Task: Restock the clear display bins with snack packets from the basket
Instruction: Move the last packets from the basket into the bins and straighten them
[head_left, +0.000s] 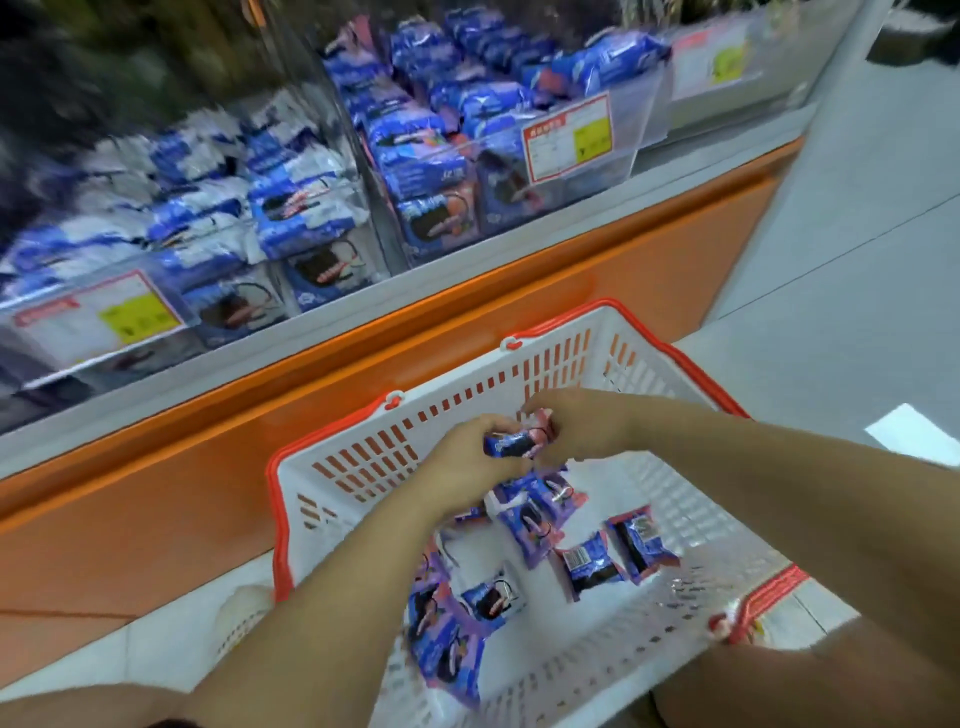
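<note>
Orange display counter (467, 322) carries the clear bins (447, 171), which are stacked with blue and white packets; blurry. Price labels (569, 137) on the bin fronts. White basket (363, 457) with a red rim sits on the floor just in front. Left hand (467, 462) and right hand (576, 426) meet over the basket, both with fingers curled on one held packet (511, 446), blue with pink. Loose packets (592, 564) lie scattered on the basket bottom.
</note>
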